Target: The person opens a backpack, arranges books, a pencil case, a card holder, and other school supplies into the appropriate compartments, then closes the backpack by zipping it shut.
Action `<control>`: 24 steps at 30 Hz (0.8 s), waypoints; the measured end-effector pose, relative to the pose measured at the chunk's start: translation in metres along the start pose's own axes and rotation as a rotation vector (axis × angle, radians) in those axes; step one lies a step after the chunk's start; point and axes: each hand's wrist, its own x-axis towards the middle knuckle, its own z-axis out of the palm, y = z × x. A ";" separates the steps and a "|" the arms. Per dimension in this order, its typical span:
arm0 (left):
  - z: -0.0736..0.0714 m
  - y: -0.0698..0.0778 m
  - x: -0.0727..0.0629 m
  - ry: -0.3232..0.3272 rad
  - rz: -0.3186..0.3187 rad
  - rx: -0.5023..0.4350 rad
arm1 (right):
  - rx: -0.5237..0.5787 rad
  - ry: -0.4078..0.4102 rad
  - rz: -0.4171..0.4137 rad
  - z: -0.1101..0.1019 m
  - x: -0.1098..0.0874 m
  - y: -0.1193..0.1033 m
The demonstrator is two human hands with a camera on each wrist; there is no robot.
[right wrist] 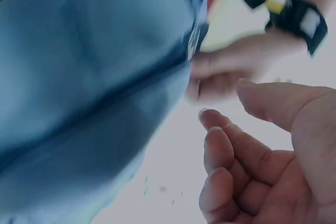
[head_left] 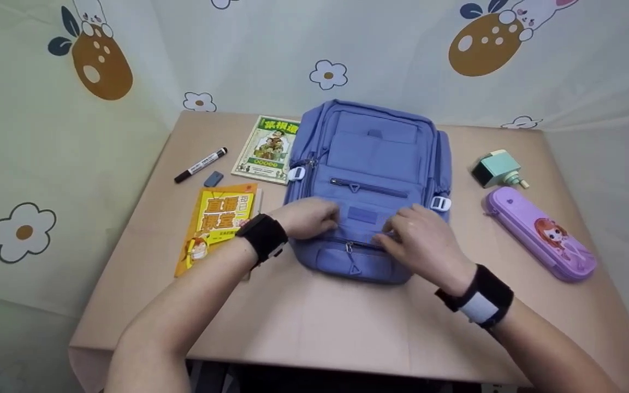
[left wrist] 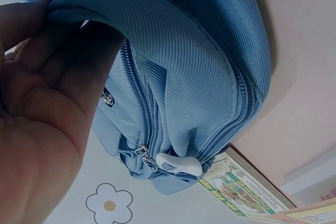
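Observation:
A blue backpack lies front side up on the table, with its top toward the back wall. At its lower left, my left hand pinches the fabric near the lower zipped pocket. In the left wrist view, the thumb of this left hand lies on the cloth's outer side and the fingers go in under its edge. My right hand is over the bag's lower right, fingers loosely bent. The right wrist view shows that right hand with a gap between thumb and fingers and nothing in it.
Left of the bag lie a yellow book, a green book, a marker and a small blue-grey block. To the right are a purple pencil case and a teal pencil sharpener. Patterned cloth walls surround the table.

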 end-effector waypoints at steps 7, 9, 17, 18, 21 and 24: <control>0.001 -0.001 -0.001 0.005 0.006 -0.021 | 0.044 0.009 -0.040 -0.013 -0.035 0.061; 0.001 -0.001 -0.001 0.007 0.002 -0.023 | 0.063 -0.016 -0.060 -0.010 -0.045 0.073; 0.000 -0.001 -0.002 0.001 -0.019 -0.037 | 0.151 -0.051 -0.124 0.022 -0.063 0.088; 0.000 -0.001 -0.002 0.002 -0.018 -0.038 | 0.145 -0.037 -0.126 0.026 -0.062 0.088; 0.001 0.000 -0.001 0.006 -0.016 -0.037 | 0.098 -0.003 -0.134 0.035 -0.060 0.089; 0.000 0.001 0.000 0.008 -0.017 -0.035 | 0.040 0.007 -0.134 0.039 -0.060 0.089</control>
